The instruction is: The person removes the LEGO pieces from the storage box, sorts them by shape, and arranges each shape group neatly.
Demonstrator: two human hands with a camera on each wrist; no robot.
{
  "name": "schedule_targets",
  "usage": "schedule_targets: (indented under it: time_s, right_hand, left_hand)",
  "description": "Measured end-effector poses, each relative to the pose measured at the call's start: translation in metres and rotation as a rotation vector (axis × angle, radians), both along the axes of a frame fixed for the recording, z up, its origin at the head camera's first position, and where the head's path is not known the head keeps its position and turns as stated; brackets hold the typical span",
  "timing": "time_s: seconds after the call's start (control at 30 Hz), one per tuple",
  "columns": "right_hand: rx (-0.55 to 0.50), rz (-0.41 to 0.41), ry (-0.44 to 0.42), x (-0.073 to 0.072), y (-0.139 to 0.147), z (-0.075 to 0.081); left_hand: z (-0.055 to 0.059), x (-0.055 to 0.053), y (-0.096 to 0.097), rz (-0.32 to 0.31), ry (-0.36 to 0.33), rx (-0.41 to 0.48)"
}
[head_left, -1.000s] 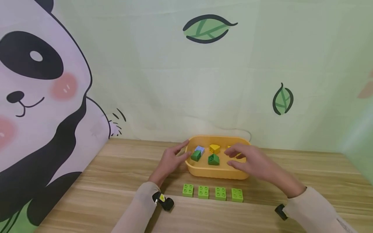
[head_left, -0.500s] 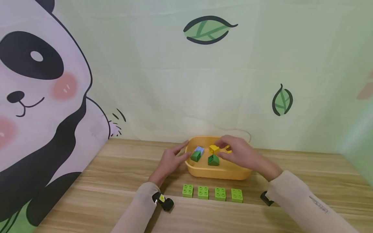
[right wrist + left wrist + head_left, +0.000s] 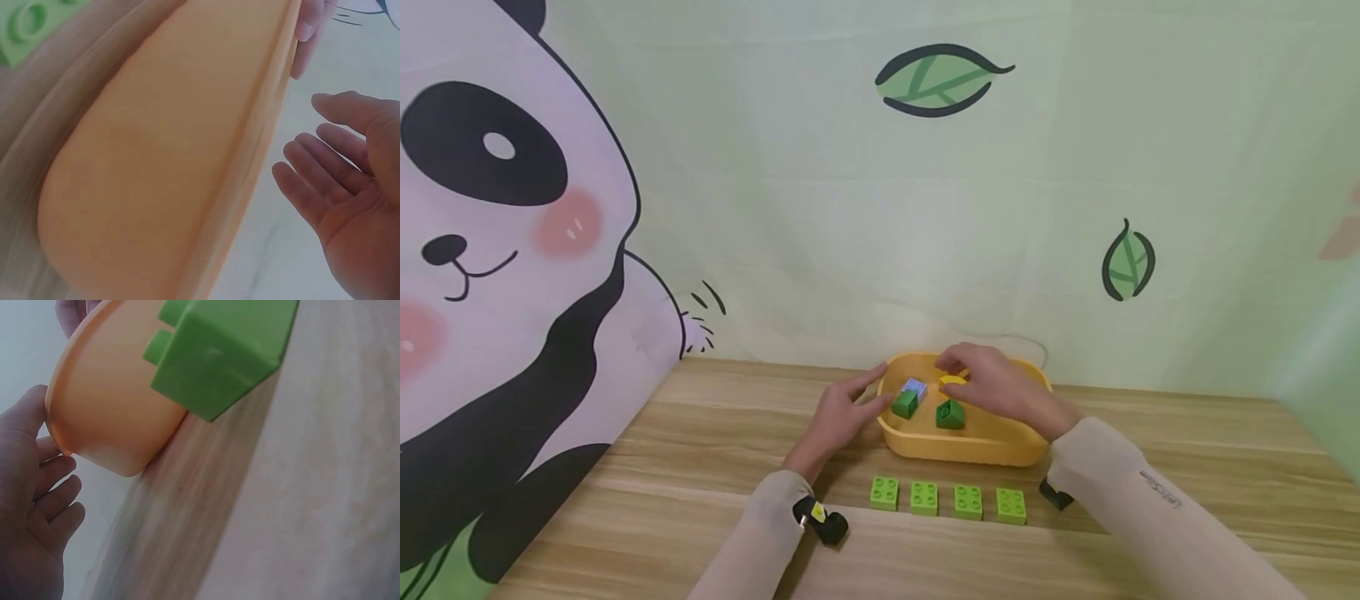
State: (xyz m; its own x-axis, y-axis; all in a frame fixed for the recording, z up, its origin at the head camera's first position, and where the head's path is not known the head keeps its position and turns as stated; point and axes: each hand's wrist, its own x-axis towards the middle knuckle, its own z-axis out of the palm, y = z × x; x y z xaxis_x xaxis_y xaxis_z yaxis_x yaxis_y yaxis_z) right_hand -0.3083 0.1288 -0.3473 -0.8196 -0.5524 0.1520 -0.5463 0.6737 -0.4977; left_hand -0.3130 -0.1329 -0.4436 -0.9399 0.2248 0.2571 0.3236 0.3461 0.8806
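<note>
In the head view an orange tray [image 3: 970,451] stands on the table against the wall. My left hand [image 3: 842,414] rests at its left end, with the thumb reaching over the rim and the fingers loosely extended. Over the tray, my right hand [image 3: 996,382] has its thumb and fingers apart around a yellow block [image 3: 952,381], which they partly cover; contact cannot be made out. Inside the tray, a green block [image 3: 905,404] lies against a light-blue block [image 3: 915,387], and a sloped green block [image 3: 951,414] lies nearer the middle. The right hand hides the tray's right part.
Several light-green bricks [image 3: 923,498] form a row on the wooden table [image 3: 700,467] in front of the tray. One light-green brick [image 3: 219,353] looms close in the left wrist view. A printed backdrop [image 3: 820,225] rises behind the table.
My right hand has moved left and slightly farther back across the tray, from its right side to the yellow block. My left hand stays at the left rim.
</note>
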Motion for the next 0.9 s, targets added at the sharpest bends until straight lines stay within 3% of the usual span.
schedule_targets:
  time_s: [0.3, 0.7, 0.9]
  right_hand:
    - [0.026, -0.006, -0.039, -0.010, -0.014, -0.006]
    - [0.052, -0.045, -0.065, -0.025, -0.022, -0.026]
    - [0.086, -0.041, -0.034, -0.030, -0.026, -0.030]
  left_hand:
    - [0.000, 0.000, 0.000, 0.000, 0.001, 0.003]
    - [0.001, 0.001, 0.000, 0.000, 0.000, 0.007]
    - [-0.001, -0.001, 0.000, -0.005, 0.006, 0.008]
